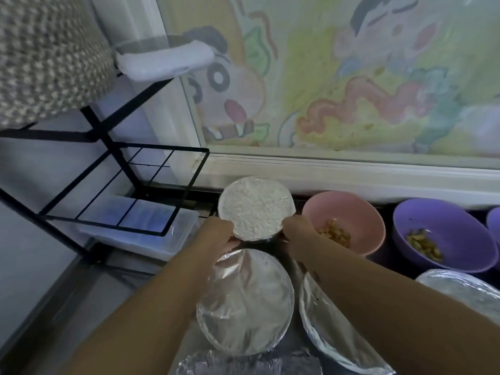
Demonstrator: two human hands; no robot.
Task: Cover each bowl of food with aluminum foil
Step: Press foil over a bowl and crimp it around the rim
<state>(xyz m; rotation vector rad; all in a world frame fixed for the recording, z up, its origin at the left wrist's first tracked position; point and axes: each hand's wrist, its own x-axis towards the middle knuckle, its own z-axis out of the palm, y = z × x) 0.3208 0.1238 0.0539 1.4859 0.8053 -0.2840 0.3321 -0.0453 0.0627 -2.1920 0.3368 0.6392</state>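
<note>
Both bare forearms reach forward from the bottom edge, close together and nearly straight; the left hand (219,234) grips the near-left rim of the far bowl (257,209) and the right hand (297,230) grips its near-right rim, knuckles up, fingers curled round the foil edge; the fingertips of both go under the rim and cannot be seen; motion blur softens the hands. The far bowl is sealed with crinkled foil and sits at the back edge of the counter (389,266), between the two hands and just beyond them. The near bowl (246,301), also foil-topped, lies just in front of it, its far-left rim hidden by the left wrist; a side bowl (338,336) in foil to its right is largely covered by the right forearm; another foil top (465,290) is cut off at the right edge; crumpled foil (243,365) at the bottom edge is too cropped to tell whether it covers a bowl. Along the back edge, right of the right hand, stand an open pink bowl (349,209) and an open purple bowl (446,226), each holding some food; the right wrist overlaps the pink bowl's near-left rim. A black rack (121,185) stands over a clear box (140,228) left of the counter.
</note>
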